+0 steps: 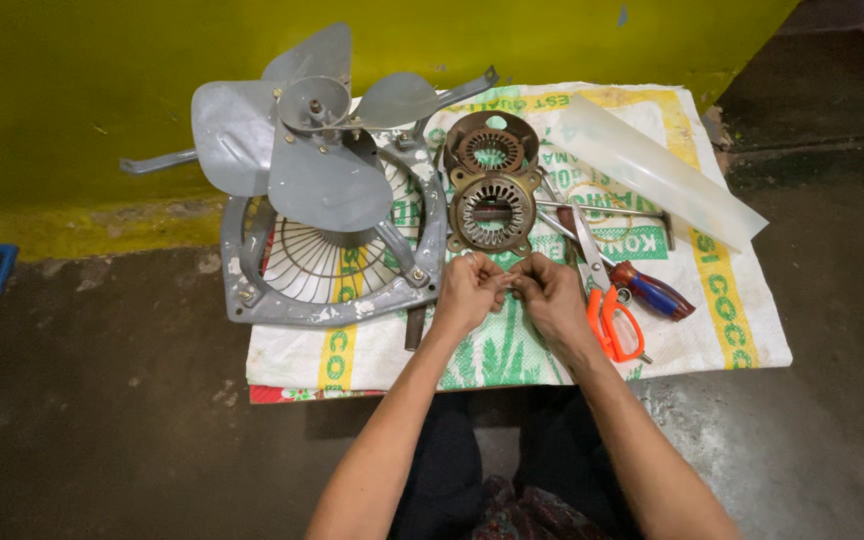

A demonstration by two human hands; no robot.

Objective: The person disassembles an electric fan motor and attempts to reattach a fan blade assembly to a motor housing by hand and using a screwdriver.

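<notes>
1. The left hand (467, 292) and right hand (550, 295) meet knuckle to knuckle at the centre of the woven sack mat (752, 340), which lies on the floor.
2. The fingers of both hands are curled and pressed together at the tips. They appear to pinch a small pale piece (505, 285) between them; its kind is too small to tell.
3. The piece lies between the two sets of fingertips, at 3 o'clock from the left hand and 9 o'clock from the right. Both hands are equally near. Its long axis cannot be determined.
4. The lower stator core (493, 212) lies at 12 o'clock from the fingers, near but apart. A second stator core (491, 148) touches it further along 12 o'clock.
5. The grey fan with guard frame (324, 200) stands at 10 o'clock from the hands.
6. The orange-handled scissors (612, 315) lie just beside the right hand at 3 o'clock; the screwdriver (652, 290) lies beyond them.
7. A clear plastic sheet (657, 170) lies at 2 o'clock.
</notes>
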